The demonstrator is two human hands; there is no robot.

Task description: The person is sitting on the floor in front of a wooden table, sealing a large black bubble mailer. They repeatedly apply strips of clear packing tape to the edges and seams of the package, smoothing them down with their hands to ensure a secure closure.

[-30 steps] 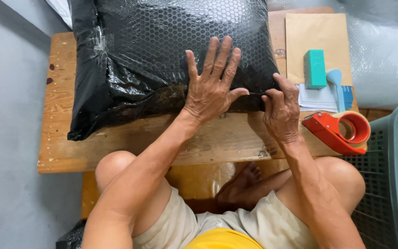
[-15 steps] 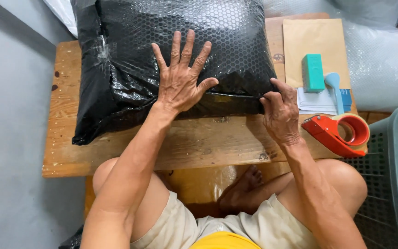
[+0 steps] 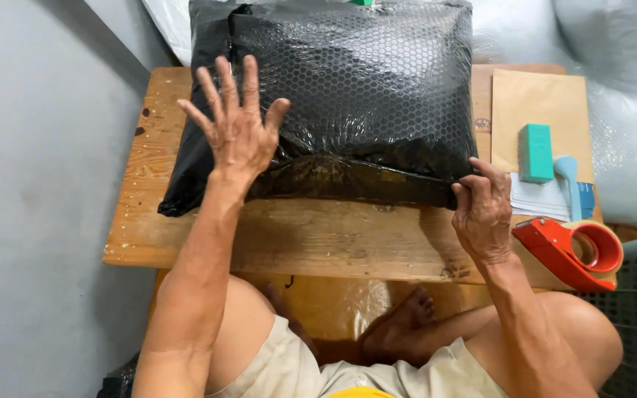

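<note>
Parcel [image 3: 348, 96]: large, black, wrapped in bubble film, lying across the wooden surface [image 3: 311, 239] and overhanging its far edge. Judged soft and bulky, film likely slippery; best held at the corners or the folded near flap. My left hand [image 3: 237, 136] lies flat on the near left part, fingers spread wide, holding nothing. My right hand [image 3: 484, 210] has its fingers closed, pinching the near right corner. To the right: brown envelope [image 3: 540, 99], red tape dispenser [image 3: 573, 250], small teal block [image 3: 535, 152].

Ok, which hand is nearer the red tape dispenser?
Right. The right hand grips the black parcel's corner just beside the red tape dispenser; the left hand lies flat across the parcel's far side.
</note>
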